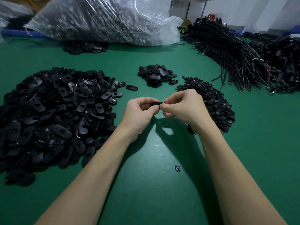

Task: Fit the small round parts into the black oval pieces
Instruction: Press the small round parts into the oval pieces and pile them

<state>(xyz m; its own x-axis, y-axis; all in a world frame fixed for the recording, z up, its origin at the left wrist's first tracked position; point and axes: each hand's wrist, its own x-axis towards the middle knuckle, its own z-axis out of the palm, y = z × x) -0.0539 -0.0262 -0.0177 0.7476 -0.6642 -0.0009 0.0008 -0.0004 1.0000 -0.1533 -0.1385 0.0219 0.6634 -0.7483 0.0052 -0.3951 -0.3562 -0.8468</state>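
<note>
Nearest to the camera, two bare forearms are seen, and between them one stray round part (177,168) lies alone on the green table (146,200), at about 6 o'clock from the hands.

At 9 o'clock from the hands, a large heap of black oval pieces (53,114) is spread over the table. The left hand (139,111) is raised a little above the table in the middle of the view; its fingers are curled and one black oval piece (156,104) is pinched by its left end. The other end of this piece is pinched by the curled fingers of the right hand (183,106). Whether a small round part is already held against the piece cannot be told, because the fingertips hide that place.

At 12 o'clock, a small pile of oval pieces (156,75) is seen, probably the finished ones. At 3 o'clock, partly hidden by the right hand, the heap of small round parts (215,103) is found. Farther away, at 1 o'clock, bundles of black cables (230,51) are laid, and at 11 o'clock a plastic bag (103,20).

It is judged that the fitting step is in hand. For the next move, the round part must be aligned with the hole and pressed firmly until it is seated.
</note>
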